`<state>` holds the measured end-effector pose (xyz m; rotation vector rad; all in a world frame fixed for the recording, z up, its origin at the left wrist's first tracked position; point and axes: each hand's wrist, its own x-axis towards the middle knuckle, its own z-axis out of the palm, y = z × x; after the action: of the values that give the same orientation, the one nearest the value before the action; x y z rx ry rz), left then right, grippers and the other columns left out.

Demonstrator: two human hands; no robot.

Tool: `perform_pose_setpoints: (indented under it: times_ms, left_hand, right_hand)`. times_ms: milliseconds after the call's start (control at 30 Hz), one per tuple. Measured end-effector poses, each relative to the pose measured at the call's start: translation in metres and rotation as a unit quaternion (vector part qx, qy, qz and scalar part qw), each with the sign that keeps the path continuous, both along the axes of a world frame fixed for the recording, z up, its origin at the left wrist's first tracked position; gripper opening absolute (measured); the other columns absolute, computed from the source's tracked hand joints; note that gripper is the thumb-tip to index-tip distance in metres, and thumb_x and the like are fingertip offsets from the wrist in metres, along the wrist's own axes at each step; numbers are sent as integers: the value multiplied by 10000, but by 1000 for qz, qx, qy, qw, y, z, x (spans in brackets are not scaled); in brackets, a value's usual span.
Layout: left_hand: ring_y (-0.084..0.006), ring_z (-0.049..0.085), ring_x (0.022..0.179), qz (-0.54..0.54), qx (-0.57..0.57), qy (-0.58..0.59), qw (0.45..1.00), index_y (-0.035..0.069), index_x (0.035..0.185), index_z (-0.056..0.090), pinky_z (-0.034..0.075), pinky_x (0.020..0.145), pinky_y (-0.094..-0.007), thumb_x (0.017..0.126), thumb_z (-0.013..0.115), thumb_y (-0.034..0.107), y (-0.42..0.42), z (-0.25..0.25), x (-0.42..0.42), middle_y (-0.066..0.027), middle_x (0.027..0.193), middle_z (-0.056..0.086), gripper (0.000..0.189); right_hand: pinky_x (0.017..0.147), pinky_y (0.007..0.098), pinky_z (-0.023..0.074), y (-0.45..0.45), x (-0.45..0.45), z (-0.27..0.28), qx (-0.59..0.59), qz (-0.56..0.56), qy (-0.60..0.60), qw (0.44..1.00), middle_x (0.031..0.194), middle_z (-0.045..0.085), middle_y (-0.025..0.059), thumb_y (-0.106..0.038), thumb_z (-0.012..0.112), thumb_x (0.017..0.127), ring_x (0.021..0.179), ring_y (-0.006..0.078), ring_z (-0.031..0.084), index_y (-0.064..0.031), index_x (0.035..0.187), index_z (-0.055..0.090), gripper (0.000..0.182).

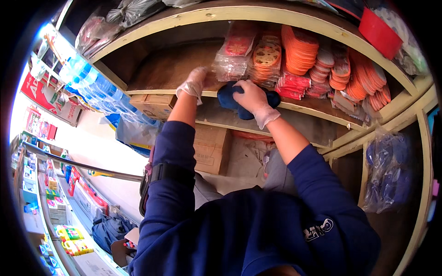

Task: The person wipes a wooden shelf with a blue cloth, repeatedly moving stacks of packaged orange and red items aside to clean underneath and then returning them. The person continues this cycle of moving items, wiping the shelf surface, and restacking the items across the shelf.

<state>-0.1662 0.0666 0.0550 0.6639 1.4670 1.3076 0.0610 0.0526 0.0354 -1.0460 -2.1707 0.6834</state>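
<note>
Both hands wear thin clear gloves. My right hand (251, 100) grips a dark blue cloth (228, 96) at the front edge of the wooden shelf (165, 65). My left hand (196, 81) reaches over the bare left part of that shelf; its fingertips are blurred, and whether it holds anything does not show. Just right of it lie plastic-wrapped insoles (234, 51). Beside them are patterned insoles (267, 55), orange insoles (299, 51) and red packets (291, 82).
A cardboard box (210, 148) stands below the shelf, and a smaller carton (153, 103) sits under its left end. Water bottles in packs (93, 86) are stacked at left. Bagged blue items (388, 169) hang at right. A red container (380, 32) is on the upper shelf.
</note>
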Motion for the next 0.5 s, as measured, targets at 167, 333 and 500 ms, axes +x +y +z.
perform_pose_setpoints:
  times_ms: [167, 333, 500]
  left_hand:
    - [-188, 628, 675, -70, 31, 34, 997, 26, 1028, 604, 564, 635, -324, 849, 614, 189, -22, -15, 28, -99, 914, 659, 242]
    - [-183, 653, 693, -58, -24, 2, 998, -7, 963, 641, 573, 577, -281, 844, 645, 184, -8, -23, 32, -123, 908, 660, 224]
    - [-264, 675, 689, -22, -91, -1, 996, -39, 918, 629, 585, 601, -318, 838, 615, 106, 17, -26, 30, -157, 838, 664, 166]
  right_hand:
    - [852, 401, 463, -4, -3, 2, -8, -75, 15, 997, 1035, 624, 168, -290, 577, 741, 986, 338, 586, -77, 1048, 629, 378]
    - [842, 388, 464, 4, 0, 3, -36, -53, 30, 997, 1014, 638, 194, -297, 584, 733, 975, 348, 596, -50, 1047, 631, 402]
    - [839, 371, 459, 9, 3, 3, -84, -50, 58, 993, 1028, 631, 213, -292, 595, 710, 985, 350, 595, -41, 1056, 632, 429]
